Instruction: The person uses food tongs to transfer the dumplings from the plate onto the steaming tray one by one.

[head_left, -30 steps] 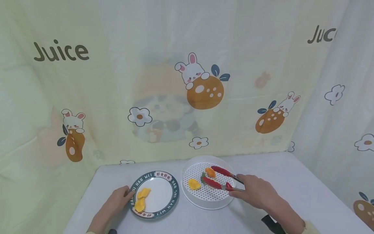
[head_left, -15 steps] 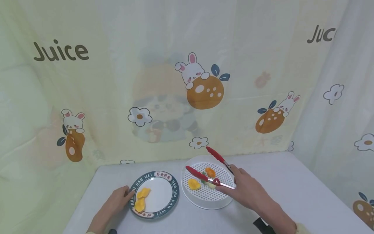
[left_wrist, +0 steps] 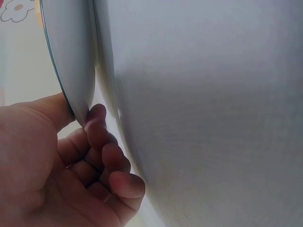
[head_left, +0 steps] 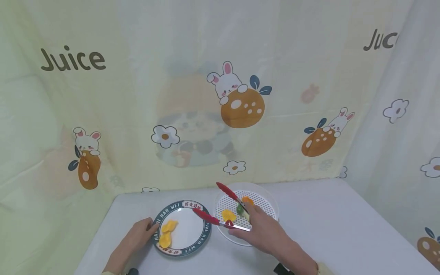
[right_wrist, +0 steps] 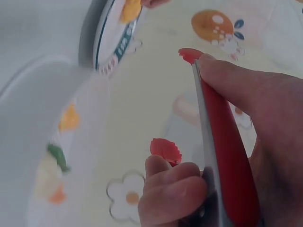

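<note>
Right cuff (head_left: 324, 269) pale yellow; black piece (head_left: 282, 269) near it, perhaps strap; left-side knob (head_left: 132, 271) dark, rounded.

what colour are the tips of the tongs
The tongs have red tips, showing best in the head view.

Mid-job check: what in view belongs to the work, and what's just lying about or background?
Likely part of the job:
red tongs, held open and empty in the right hand
plate, pinched by the left hand
yellow pieces on it
perforated tray
yellow, green and orange pieces in the tray

Apparently just surroundings:
printed curtain
white tabletop
</note>
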A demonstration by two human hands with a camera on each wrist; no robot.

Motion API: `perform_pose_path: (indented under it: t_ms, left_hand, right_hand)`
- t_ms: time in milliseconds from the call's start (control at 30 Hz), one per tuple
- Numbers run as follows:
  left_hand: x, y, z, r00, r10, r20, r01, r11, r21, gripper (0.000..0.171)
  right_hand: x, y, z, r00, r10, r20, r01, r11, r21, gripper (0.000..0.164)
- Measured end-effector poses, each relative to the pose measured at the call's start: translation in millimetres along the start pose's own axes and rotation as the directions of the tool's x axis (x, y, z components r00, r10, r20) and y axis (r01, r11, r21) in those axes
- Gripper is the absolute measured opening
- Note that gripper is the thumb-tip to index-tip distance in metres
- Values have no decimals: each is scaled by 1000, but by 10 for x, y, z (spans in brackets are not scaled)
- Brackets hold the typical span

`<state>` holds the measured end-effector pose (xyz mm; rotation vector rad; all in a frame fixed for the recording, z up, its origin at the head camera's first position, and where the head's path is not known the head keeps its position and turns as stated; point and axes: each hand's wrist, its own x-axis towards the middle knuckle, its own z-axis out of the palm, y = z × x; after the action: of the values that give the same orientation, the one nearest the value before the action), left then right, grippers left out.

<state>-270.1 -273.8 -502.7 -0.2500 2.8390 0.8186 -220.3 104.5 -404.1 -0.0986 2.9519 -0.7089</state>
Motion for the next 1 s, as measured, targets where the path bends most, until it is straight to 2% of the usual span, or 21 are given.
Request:
perform_pose_path:
  t_ms: [300,567,767,1000]
  left_hand:
    - [12,-8,6,1000,20,-10,-20,1000,0,26]
    - [-11,2,-13,999,33,-12,-33,999,-5,24]
    - [-9,11,-10,1000,29,-11,-29,1000,-1,22]
    - [-5,0,-1,999,36,-28,-35,999,20,23]
  right_hand:
    - [82,-264,361,994,-88,61,86,996,31,104]
    - [235,-522,713,983,-102,153,92,993,70,102]
    - [342,-657,867,982,-113,153,106,993,50,99]
    - [388,-692,928,980,-152,128,152,988,13,87]
